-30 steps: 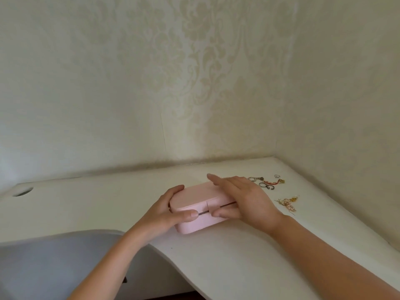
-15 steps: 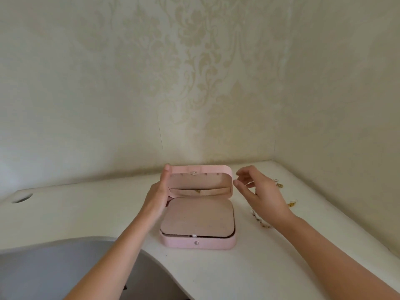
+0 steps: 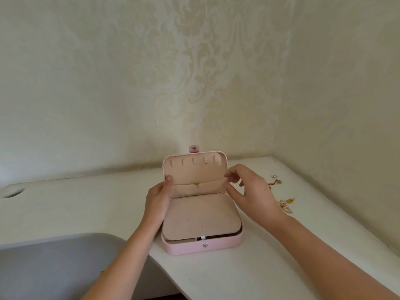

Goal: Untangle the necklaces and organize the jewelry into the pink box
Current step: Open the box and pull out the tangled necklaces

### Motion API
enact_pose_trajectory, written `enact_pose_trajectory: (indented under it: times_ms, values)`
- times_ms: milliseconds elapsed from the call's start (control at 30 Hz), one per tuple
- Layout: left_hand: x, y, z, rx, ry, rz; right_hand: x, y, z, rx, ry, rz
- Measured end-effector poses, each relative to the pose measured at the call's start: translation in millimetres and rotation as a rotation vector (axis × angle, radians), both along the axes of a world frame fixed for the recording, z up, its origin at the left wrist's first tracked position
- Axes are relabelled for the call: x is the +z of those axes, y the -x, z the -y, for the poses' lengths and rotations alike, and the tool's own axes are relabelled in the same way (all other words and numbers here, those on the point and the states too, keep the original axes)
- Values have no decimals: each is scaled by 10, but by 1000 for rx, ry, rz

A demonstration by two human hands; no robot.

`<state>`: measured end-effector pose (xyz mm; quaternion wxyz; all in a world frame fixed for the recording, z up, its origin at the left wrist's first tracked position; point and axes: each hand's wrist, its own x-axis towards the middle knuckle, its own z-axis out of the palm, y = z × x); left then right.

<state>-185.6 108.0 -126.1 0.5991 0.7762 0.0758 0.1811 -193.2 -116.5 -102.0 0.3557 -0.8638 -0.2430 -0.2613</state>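
The pink box [image 3: 201, 247] stands open on the white desk, its lid [image 3: 194, 169] upright with several small hooks and a pocket showing a bit of gold. A beige padded panel [image 3: 199, 217] covers the base. My left hand [image 3: 159, 199] grips the lid's left edge, thumb on the inner lining. My right hand [image 3: 249, 187] hovers at the lid's right edge, fingers loosely curled, holding nothing. Loose jewelry lies to the right: a silver ring and red-gold piece [image 3: 275, 180], and a gold tangle [image 3: 286, 204].
The white desk [image 3: 86, 208] runs into a corner of two patterned walls. Its front edge curves inward, with a grey chair back [image 3: 54, 263] below it. A round cable hole [image 3: 12, 192] sits at the desk's far left.
The box was closed under both hands, then the lid swung up. It now stands fully upright, my left hand still on its left edge and my right hand close to its right edge.
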Motion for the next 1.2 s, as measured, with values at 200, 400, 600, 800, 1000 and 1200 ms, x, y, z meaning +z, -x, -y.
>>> enact_pose_trajectory:
  times_ms: [200,400,600,800,1000,1200]
  values:
    - [-69,1,26,9,-50,80,45,-25,-221,54,166,-21]
    - [-52,70,78,61,-142,208,217,-59,-642,-284,470,-75]
    - [-80,92,79,79,-178,255,365,-132,-1075,-553,761,-284]
    - [-80,95,85,98,-303,274,423,-140,-1136,-480,676,-347]
    - [-78,74,70,123,-312,262,452,-111,-1152,-405,521,-402]
    - [-54,79,63,173,-194,286,411,-100,-1084,-177,379,-557]
